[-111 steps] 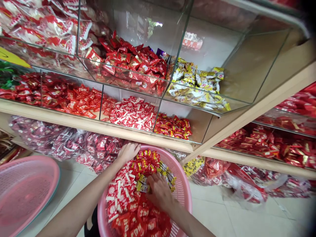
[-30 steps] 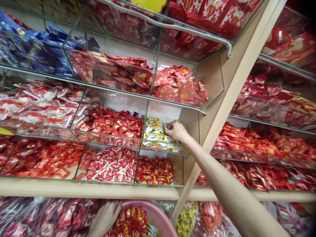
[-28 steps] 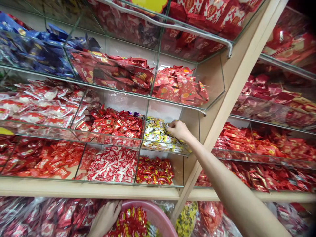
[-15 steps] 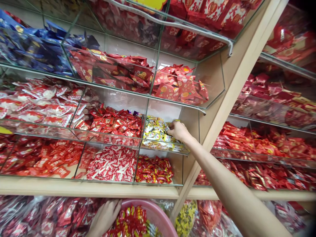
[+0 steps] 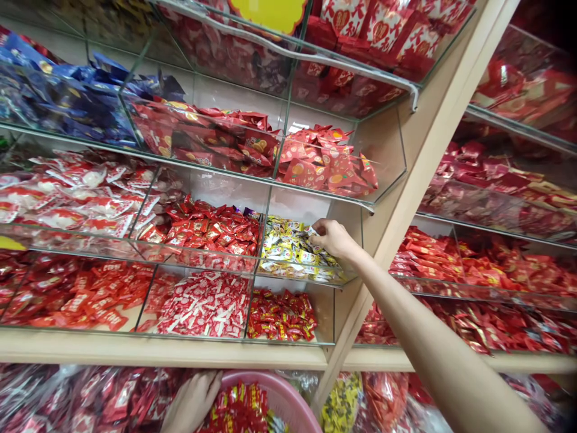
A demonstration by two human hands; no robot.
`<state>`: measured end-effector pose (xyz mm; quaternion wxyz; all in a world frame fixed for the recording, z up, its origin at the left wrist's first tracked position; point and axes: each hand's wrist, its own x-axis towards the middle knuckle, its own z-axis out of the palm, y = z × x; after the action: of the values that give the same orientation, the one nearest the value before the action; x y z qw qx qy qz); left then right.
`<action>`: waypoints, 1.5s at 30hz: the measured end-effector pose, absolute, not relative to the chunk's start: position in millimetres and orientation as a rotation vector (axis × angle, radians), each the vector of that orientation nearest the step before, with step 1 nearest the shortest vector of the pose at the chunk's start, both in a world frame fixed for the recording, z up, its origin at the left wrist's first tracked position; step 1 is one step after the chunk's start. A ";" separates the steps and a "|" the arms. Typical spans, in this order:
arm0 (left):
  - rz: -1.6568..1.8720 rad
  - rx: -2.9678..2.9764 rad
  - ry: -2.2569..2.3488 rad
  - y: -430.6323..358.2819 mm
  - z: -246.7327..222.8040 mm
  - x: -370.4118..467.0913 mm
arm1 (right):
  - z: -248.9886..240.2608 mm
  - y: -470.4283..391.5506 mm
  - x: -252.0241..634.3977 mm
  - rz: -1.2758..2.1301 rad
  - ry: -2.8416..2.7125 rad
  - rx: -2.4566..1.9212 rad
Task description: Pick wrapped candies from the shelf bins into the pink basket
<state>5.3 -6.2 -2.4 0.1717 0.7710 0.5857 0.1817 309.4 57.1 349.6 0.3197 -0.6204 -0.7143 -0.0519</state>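
Observation:
My right hand [image 5: 332,238] reaches over the glass front of a shelf compartment, its thumb and fingers pinched on a small white-and-yellow wrapped candy above the pile of yellow-and-white candies [image 5: 293,243]. At the bottom, my left hand [image 5: 193,400] rests at the left rim of a pink basket [image 5: 300,400], fingers bent over the rim and close together. Red wrapped candies [image 5: 243,406] fill much of the basket, with some yellow-and-white ones at their right. The lower edge of the frame cuts off part of the basket.
Glass dividers separate red candies [image 5: 211,228], pink-and-white candies [image 5: 202,307] and blue packets [image 5: 72,96]. A slanting wooden post [image 5: 424,150] stands right of my right hand. Below the wooden ledge [image 5: 157,350] lie bagged candies [image 5: 112,397]. Another shelf section is at right.
My right hand has shifted slightly right within the yellow candy compartment, and a candy now shows at its fingertips. My left hand stays at the basket rim. The view has tilted slightly.

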 end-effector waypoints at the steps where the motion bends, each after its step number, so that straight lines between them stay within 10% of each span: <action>1: 0.513 2.190 1.666 -6.0 -3.0 5.1 | 353.8 54.8 312.8 -0.060 -1.900 -1.574; 12: 0.484 2.211 1.684 -4.0 -4.4 5.2 | 359.3 38.2 322.2 0.816 -2.130 -1.391; 45: 0.490 2.168 1.676 -8.1 5.2 7.4 | 344.9 33.3 321.6 0.664 -2.197 -1.413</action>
<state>7.4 -8.1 5.2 0.1777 0.7664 0.5925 0.1732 321.6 33.3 344.9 0.2216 -0.5112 -0.7949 0.2401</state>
